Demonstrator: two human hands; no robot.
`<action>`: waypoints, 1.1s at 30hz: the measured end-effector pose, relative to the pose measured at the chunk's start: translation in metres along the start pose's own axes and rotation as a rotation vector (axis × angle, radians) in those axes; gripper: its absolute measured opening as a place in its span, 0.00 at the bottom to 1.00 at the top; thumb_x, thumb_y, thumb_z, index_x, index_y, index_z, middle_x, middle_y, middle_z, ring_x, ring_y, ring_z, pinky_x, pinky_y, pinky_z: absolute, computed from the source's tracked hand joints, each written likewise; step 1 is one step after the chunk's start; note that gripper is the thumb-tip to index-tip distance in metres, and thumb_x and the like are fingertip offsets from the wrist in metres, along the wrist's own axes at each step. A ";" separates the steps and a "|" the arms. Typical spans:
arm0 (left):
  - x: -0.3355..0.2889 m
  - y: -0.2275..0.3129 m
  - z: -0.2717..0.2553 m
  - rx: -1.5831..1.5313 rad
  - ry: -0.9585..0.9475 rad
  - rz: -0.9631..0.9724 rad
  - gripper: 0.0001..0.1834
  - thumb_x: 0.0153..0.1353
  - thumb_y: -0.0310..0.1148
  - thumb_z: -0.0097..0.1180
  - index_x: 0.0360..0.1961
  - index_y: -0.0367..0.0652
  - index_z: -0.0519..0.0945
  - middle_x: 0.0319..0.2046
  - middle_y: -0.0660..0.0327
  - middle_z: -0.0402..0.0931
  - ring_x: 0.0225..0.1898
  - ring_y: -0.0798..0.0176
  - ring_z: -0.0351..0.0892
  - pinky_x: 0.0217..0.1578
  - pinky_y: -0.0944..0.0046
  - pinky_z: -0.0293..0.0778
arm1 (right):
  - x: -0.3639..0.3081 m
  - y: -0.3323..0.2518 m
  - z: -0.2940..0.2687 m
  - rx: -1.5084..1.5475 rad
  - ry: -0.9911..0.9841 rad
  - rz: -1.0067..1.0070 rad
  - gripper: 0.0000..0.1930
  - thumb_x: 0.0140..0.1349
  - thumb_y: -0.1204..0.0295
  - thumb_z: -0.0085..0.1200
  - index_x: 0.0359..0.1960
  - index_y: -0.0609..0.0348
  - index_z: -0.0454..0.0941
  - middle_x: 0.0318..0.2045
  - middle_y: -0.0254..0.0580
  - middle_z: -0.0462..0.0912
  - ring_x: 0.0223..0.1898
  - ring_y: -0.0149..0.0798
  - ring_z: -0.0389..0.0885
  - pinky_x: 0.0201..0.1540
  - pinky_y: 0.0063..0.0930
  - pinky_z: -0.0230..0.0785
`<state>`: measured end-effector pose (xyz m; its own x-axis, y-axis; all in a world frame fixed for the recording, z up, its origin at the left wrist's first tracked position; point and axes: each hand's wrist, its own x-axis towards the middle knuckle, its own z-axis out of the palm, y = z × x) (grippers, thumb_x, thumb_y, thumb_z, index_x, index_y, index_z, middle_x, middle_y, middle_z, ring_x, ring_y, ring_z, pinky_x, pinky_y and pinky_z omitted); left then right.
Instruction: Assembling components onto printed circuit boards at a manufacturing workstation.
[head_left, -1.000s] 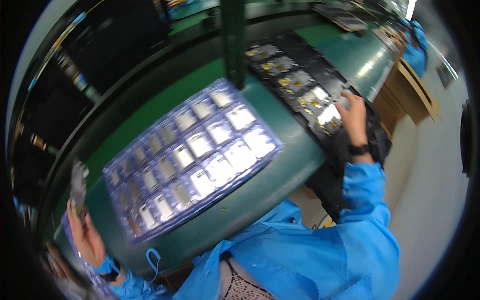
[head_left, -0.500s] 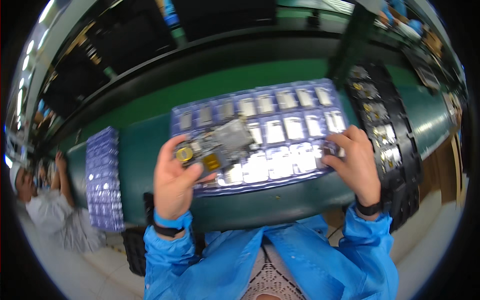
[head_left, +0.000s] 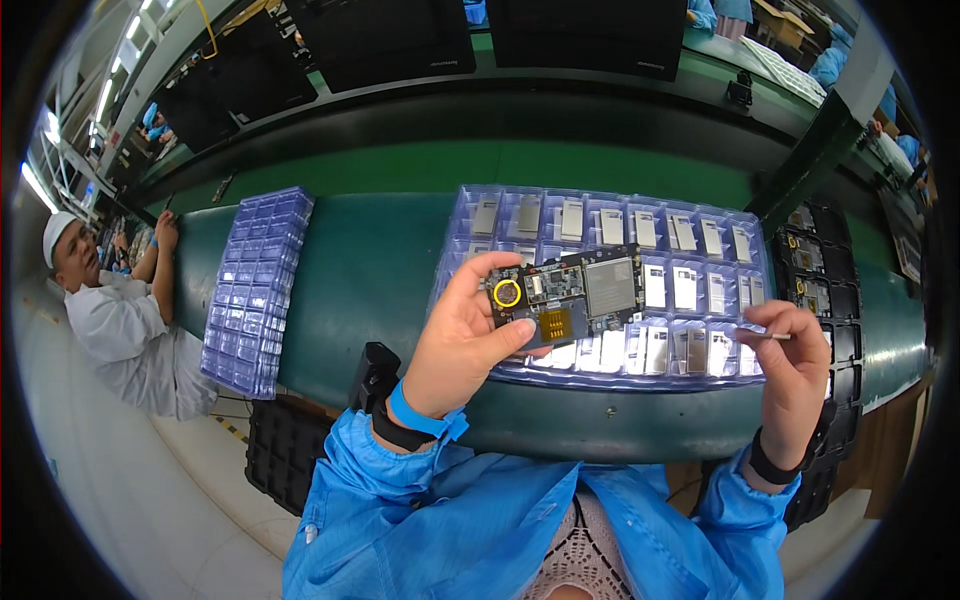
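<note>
The circuit board (head_left: 572,284) is raised above the long dark-green counter (head_left: 375,250), in front of a wide, clear bluish tray (head_left: 640,382) and hiding part of it. Rows of flat silvery metal pieces (head_left: 684,285) fill the tray's pockets, while a stack of similar trays (head_left: 255,290) lies to the left. The hands are apart from each other: the left hand (head_left: 455,340) grips the board's left end, thumb on the near edge of its face and fingers round the back, and the right hand (head_left: 797,365) pinches something small beside the tray's right end. The board itself is roughly oblong, dark grey to black, slightly tilted, its component side showing. A large silver-grey plate (head_left: 610,285) covers much of its right half; crowded chips occupy the middle; a gold patch (head_left: 556,325) sits at the lower edge, and a bright yellow ring (head_left: 507,293) near the left end. Smallest is the right hand's thin greyish piece (head_left: 768,335), seen nearly edge-on.
</note>
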<state>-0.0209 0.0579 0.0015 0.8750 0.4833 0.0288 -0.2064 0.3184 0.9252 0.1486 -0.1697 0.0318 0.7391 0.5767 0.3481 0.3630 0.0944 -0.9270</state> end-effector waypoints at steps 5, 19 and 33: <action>-0.002 0.002 0.004 -0.020 0.001 -0.005 0.28 0.52 0.15 0.47 0.54 0.35 0.56 0.45 0.50 0.69 0.45 0.57 0.74 0.41 0.58 0.78 | 0.007 -0.008 0.027 0.302 -0.112 0.175 0.07 0.61 0.76 0.44 0.40 0.61 0.66 0.25 0.39 0.74 0.27 0.27 0.71 0.28 0.16 0.65; -0.003 -0.006 -0.002 -0.068 -0.008 -0.008 0.27 0.53 0.16 0.49 0.54 0.36 0.56 0.45 0.51 0.69 0.45 0.56 0.74 0.42 0.57 0.77 | 0.007 0.004 0.036 0.328 -0.150 0.313 0.10 0.57 0.77 0.51 0.40 0.63 0.68 0.26 0.33 0.73 0.27 0.22 0.69 0.29 0.14 0.61; -0.003 -0.002 0.002 -0.057 -0.010 -0.054 0.27 0.53 0.14 0.45 0.54 0.39 0.56 0.45 0.52 0.68 0.46 0.61 0.72 0.44 0.62 0.75 | 0.016 0.002 0.048 0.347 -0.120 0.243 0.12 0.52 0.80 0.56 0.38 0.65 0.71 0.30 0.37 0.78 0.33 0.25 0.74 0.37 0.16 0.67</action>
<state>-0.0219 0.0544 -0.0002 0.8897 0.4562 -0.0168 -0.1831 0.3903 0.9023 0.1335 -0.1212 0.0283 0.7008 0.7040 0.1147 -0.0401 0.1993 -0.9791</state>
